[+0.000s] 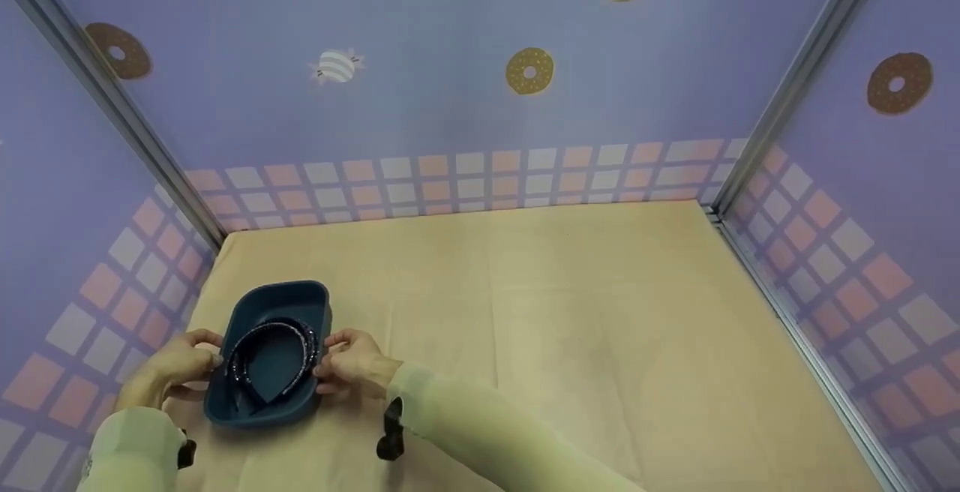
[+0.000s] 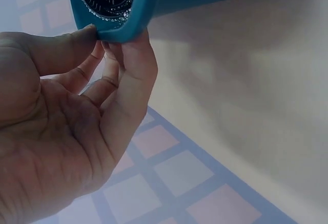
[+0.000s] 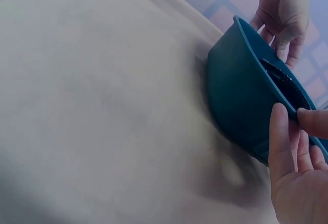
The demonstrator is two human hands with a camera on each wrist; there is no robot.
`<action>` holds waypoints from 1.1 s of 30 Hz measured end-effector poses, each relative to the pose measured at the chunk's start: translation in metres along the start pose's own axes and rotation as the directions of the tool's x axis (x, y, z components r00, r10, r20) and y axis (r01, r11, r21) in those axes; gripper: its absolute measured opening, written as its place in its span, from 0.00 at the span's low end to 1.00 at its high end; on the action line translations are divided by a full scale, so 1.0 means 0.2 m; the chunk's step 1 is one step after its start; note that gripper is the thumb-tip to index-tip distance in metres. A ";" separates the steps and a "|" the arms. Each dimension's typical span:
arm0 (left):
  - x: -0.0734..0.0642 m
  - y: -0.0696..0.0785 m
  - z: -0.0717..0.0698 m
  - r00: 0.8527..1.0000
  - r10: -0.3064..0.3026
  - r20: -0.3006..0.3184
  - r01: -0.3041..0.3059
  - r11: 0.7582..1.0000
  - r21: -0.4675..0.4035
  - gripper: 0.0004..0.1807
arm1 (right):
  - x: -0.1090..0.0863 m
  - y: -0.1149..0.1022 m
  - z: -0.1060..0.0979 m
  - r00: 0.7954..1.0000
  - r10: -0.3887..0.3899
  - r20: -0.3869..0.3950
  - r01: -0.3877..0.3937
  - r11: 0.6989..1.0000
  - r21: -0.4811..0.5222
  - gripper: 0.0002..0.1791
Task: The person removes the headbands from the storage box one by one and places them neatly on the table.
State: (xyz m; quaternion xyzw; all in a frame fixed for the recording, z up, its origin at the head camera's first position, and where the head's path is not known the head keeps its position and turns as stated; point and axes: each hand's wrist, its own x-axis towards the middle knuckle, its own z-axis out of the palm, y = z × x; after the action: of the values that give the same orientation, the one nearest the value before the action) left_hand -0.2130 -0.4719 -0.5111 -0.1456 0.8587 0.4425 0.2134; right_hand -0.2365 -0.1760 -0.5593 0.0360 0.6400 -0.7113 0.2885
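Note:
A dark teal plastic basin [image 1: 289,295] with rounded corners is at the left of the table. Inside it lie black headbands [image 1: 309,346] studded with glittering stones; they overlap, so their number is hard to tell. My left hand [image 1: 180,363] pinches the basin's left rim, thumb on top and fingers beneath, as the left wrist view shows. On the opposite side, my right hand [image 1: 356,363] grips the rim between thumb and fingers, seen closely in the right wrist view. Shadow falls under the basin [image 3: 238,85]; whether its base touches the cloth I cannot tell.
A beige cloth [image 1: 562,327] covers the table and shows light creases. Purple printed walls [image 1: 465,117] stand at the back and both sides, with metal posts [image 1: 795,72] at the corners. The left wall is close to my left hand.

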 end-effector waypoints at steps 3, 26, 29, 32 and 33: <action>0.01 0.01 0.01 1.000 0.009 -0.003 -0.009 1.000 0.002 0.23 | 0.00 0.00 -0.02 1.000 -0.002 -0.003 0.002 1.000 0.000 0.24; 0.08 0.12 0.11 0.998 0.060 0.025 -0.060 0.998 0.012 0.23 | 0.00 -0.05 -0.22 1.000 0.009 -0.009 -0.009 1.000 -0.019 0.23; 0.10 0.13 0.13 0.997 0.072 0.036 -0.073 0.997 0.006 0.23 | 0.01 -0.05 -0.25 1.000 0.010 -0.004 -0.010 1.000 -0.024 0.23; 0.11 0.13 0.15 0.995 0.085 0.044 -0.085 0.996 -0.006 0.23 | 0.01 -0.04 -0.28 1.000 0.005 0.004 -0.005 1.000 -0.025 0.23; 0.11 0.14 0.16 0.995 0.087 0.047 -0.086 0.996 -0.012 0.22 | 0.01 -0.04 -0.29 1.000 0.003 0.006 -0.002 1.000 -0.024 0.23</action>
State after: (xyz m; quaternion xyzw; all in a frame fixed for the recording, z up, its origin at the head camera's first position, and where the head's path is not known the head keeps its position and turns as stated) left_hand -0.2375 -0.4320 -0.5194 -0.0989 0.8567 0.4589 0.2137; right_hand -0.2609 -0.1233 -0.5632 0.0313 0.6475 -0.7034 0.2917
